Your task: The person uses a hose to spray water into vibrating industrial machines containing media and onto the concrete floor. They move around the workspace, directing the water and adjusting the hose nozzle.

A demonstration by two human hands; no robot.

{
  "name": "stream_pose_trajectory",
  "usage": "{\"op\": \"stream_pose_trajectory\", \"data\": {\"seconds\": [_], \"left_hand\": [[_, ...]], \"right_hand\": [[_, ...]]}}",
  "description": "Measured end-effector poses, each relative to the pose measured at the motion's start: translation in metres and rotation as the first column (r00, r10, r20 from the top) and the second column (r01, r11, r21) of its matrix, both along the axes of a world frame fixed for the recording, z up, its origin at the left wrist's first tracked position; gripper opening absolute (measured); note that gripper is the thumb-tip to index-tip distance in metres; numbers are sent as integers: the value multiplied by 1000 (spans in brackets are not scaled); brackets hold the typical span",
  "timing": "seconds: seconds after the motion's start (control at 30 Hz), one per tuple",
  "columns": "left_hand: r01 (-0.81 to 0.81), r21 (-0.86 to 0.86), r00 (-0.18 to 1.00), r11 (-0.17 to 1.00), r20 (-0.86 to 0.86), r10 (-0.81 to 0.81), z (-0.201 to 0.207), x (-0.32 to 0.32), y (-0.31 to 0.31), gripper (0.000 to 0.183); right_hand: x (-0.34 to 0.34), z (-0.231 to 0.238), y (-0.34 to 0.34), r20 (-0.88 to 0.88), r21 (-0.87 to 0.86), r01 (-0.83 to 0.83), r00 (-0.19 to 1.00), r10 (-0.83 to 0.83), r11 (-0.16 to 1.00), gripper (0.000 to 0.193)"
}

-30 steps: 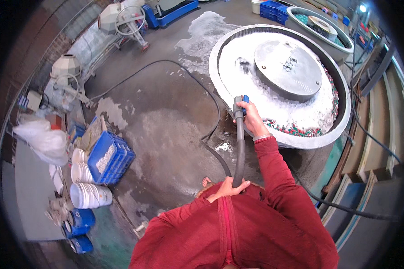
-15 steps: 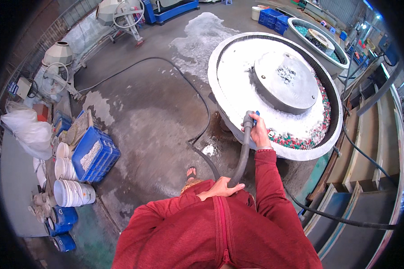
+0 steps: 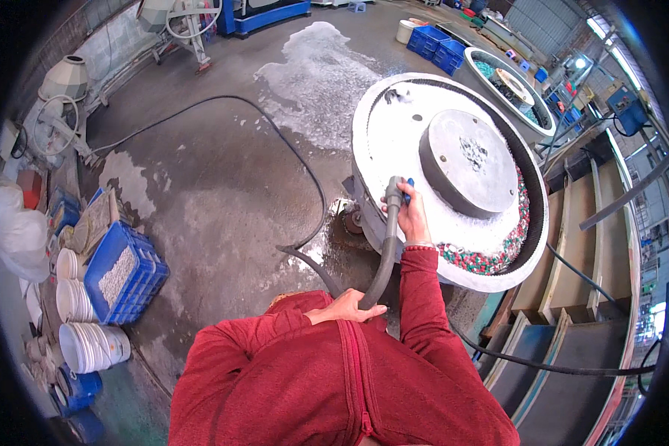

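The right hand [image 3: 411, 215] is wrapping its fingers round the blue-levered valve [image 3: 395, 195] of a grey hose [image 3: 383, 271], over the near rim of a round tub [image 3: 490, 280]. The left hand [image 3: 349, 307] is clasping the hose near the waist. White foam [image 3: 390, 137] is covering most of the red and green pieces [image 3: 479, 262] inside. A foamy puddle [image 3: 312, 78] is lying on the wet concrete floor [image 3: 208, 186]; a blue crate [image 3: 147, 279] is standing beside white buckets [image 3: 93, 347].

The hose [image 3: 388, 249] over there looks matt and rubbery, the round disc [image 3: 470, 172] dull metal, the nearest crate [image 3: 143, 288] plastic, the jacket [image 3: 290, 379] soft, matt cloth.
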State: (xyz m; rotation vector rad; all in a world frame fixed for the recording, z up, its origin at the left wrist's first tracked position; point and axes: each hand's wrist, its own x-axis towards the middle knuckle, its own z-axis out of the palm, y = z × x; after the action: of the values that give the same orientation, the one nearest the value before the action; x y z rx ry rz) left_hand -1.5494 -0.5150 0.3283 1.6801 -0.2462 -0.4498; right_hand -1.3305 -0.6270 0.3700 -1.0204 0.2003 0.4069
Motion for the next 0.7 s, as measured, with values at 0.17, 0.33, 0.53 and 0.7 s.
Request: {"op": "stream_pose_trajectory", "data": {"seconds": [0.17,0.33,0.53,0.7], "left_hand": [[118,28,993,993,-7,-118,1,12,39,33],[99,-84,992,992,89,-91,14,18,57,40],[55,-162,981,985,191,-24,27,31,81,41],[65,-55,977,996,208,-52,25,40,94,29]], "right_hand": [[8,5,17,71,78,24,997,-29,997,52],[11,24,47,128,90,-9,992,-3,996,64],[18,42,62,225,70,26,974,-41,997,63],[26,44,69,245,83,59,966,-78,995,58]]}}
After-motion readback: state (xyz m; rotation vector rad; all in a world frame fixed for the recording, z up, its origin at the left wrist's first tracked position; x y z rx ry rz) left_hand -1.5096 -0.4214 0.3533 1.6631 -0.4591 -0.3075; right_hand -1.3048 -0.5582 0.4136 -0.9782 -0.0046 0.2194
